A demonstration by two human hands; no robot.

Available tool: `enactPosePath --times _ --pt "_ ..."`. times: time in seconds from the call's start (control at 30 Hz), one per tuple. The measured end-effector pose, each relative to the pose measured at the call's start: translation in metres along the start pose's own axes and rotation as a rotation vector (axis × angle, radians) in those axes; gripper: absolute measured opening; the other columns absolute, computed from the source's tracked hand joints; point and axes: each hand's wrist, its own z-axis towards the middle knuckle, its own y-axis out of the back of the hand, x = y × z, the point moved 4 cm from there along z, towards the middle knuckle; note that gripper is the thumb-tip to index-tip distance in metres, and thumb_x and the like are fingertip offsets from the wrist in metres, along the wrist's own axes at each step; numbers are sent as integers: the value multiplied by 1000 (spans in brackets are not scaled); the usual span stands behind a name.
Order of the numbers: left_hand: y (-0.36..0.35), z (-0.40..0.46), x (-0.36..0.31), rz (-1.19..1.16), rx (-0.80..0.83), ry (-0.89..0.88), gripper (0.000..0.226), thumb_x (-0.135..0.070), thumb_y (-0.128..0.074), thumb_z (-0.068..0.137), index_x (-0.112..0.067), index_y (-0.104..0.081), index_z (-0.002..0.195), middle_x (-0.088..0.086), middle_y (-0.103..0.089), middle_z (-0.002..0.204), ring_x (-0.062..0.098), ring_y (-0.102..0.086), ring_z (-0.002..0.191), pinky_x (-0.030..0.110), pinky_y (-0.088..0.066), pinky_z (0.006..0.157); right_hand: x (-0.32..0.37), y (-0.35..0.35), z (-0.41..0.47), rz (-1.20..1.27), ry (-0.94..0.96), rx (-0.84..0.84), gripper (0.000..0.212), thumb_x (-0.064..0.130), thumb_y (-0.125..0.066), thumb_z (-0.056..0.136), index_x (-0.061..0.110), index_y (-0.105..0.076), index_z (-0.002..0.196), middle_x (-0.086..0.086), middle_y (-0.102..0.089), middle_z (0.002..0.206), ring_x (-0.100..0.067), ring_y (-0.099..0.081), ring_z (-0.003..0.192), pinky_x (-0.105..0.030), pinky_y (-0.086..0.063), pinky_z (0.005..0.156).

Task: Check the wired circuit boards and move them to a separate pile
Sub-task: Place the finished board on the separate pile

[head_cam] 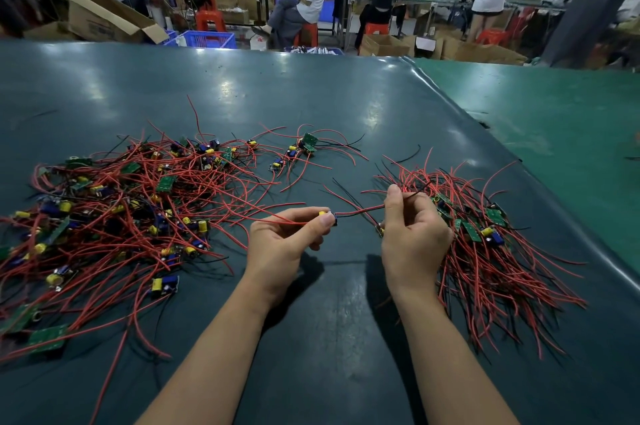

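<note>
My left hand (pixel 287 241) pinches a small wired circuit board (pixel 329 215) with a yellow capacitor between thumb and fingers, above the dark green table. My right hand (pixel 412 234) pinches that board's red and black wires (pixel 367 210), stretched out between the two hands. A large tangled pile of boards with red wires (pixel 114 213) lies to the left. A second pile (pixel 485 244) lies on the right, just behind and beside my right hand.
A few loose wired boards (pixel 301 147) lie further back near the middle. The dark green table mat (pixel 311 88) ends at a raised edge on the right, next to a lighter green surface (pixel 554 113). Several people, boxes and stools are beyond the table.
</note>
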Motion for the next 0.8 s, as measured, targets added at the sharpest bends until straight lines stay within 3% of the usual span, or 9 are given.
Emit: enactPosePath --times 0.07,0.2,0.27,0.37,0.5,0.6,0.7,0.8 --pt "-1 -1 0 10 7 -8 19 -16 -78 68 -7 -77 84 7 -72 70 12 -56 56 19 -48 56 3 1 -1 -25 10 -22 34 29 -61 96 12 -62 67 6 -54 52 -13 -48 46 -19 -38 47" --pt "1 0 0 -9 0 -11 16 -18 -79 67 -10 -78 82 7 -72 71 12 -57 57 19 -48 56 -7 -12 -2 632 -548 160 22 18 -58 98 10 -70 82 4 -56 52 -6 -44 39 -18 -34 34" --pt "2 1 1 -13 7 -8 18 -20 -80 66 -12 -79 82 8 -73 73 13 -58 59 19 -48 57 -6 -16 -1 857 -698 207 22 15 -54 99 8 -67 83 2 -54 53 -5 -41 39 -16 -30 34" --pt "2 1 3 -29 25 -3 20 -22 -84 66 -13 -80 84 9 -73 74 15 -60 64 20 -48 58 -5 -18 0 1026 -778 235 34 31 -48 102 10 -58 76 2 -48 50 -6 -35 34 -15 -25 30" --pt "0 1 4 -23 58 -9 13 -17 -79 71 -14 -80 83 9 -72 73 14 -60 62 21 -48 57 -6 -18 0 1063 -814 257 43 42 -45 100 13 -51 70 3 -36 43 -5 -26 29 -13 -18 27" --pt "5 3 5 -74 -26 -7 16 -17 -85 68 -13 -80 83 7 -71 71 14 -59 62 19 -47 57 -1 -19 -4 868 -703 381 41 51 -56 85 11 -61 88 3 -49 52 -6 -36 34 -15 -25 32" --pt "7 3 5 -73 -60 -3 20 -23 -81 66 -13 -80 84 8 -73 75 14 -59 63 19 -48 59 6 -30 -22 616 -606 640 23 31 -66 87 9 -67 90 1 -60 59 -7 -45 41 -18 -35 35" --pt "4 1 4 2 13 -18 20 -21 -79 68 -13 -79 86 10 -75 80 14 -60 66 20 -50 61 7 -34 -29 589 -594 669 15 14 -63 94 6 -70 85 -1 -57 56 -9 -46 43 -18 -36 36"
